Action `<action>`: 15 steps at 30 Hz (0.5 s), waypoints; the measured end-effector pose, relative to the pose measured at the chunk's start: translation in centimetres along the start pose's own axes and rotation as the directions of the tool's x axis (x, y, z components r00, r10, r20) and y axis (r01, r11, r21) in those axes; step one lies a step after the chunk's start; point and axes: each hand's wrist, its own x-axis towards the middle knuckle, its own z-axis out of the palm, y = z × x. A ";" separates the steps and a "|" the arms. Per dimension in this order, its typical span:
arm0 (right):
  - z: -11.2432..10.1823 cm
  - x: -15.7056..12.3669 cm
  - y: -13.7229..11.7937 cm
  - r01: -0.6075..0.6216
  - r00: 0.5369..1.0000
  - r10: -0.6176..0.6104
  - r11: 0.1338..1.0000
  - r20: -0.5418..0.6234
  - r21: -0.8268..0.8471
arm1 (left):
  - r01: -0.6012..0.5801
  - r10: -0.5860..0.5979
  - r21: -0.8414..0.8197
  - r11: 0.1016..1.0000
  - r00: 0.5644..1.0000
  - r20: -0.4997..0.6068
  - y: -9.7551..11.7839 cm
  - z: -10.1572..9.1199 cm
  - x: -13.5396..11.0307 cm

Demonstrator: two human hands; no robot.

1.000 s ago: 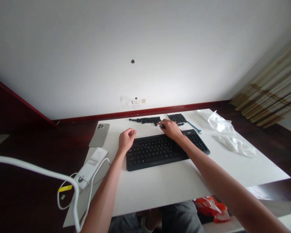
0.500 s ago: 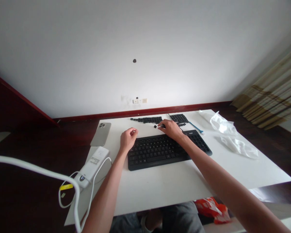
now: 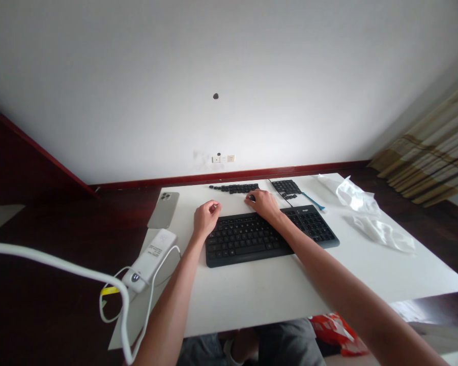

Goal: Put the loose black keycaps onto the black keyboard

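A black keyboard [image 3: 248, 239] lies on the white table, with some keys out of its top rows. My left hand [image 3: 206, 219] rests at its upper left corner, thumb and fingers pressed together; whatever is between them is hidden. Just beyond the keyboard's back edge, my right hand [image 3: 264, 204] has its fingertips closed around a small black keycap [image 3: 252, 197]. Loose keycaps [image 3: 244, 188] stand in a row behind that hand. Another block of keycaps [image 3: 285, 187] sits to the right, with a few single ones in front.
A blue brush-like tool [image 3: 313, 201] lies right of the keycaps. Clear plastic bags [image 3: 361, 203] cover part of the table's right side. On the left are a phone [image 3: 163, 209] and a white power bank [image 3: 151, 258] with a cable [image 3: 127, 315]. The wall stands behind the table.
My right hand has shifted slightly left, and its fingers now cover the spot where a single loose keycap lay. My left hand keeps its pose. The view has moved a little.
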 end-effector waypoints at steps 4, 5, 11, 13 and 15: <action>-0.2 -0.3 0.2 0.056 0.998 -0.057 0.995 0.007 0.083 | 0.000 0.000 -0.006 1.000 1.000 0.000 0.0 0.0 0.0; -0.2 -0.3 0.3 0.068 0.998 -0.069 0.991 0.000 0.113 | -0.001 0.001 -0.008 1.000 1.000 0.001 -0.1 0.0 0.1; 0.1 -0.1 0.8 0.058 0.998 -0.060 0.979 0.005 0.197 | -0.004 0.004 0.001 1.000 1.000 0.002 -0.1 0.1 0.1; 0.3 -0.1 1.0 0.066 0.998 -0.067 0.974 -0.002 0.217 | -0.008 0.008 0.003 1.000 1.000 0.004 -0.1 0.0 0.1; 0.4 -0.1 1.2 0.074 0.997 -0.073 0.971 -0.011 0.229 | -0.008 0.008 0.000 1.000 1.000 0.008 -0.1 0.0 0.1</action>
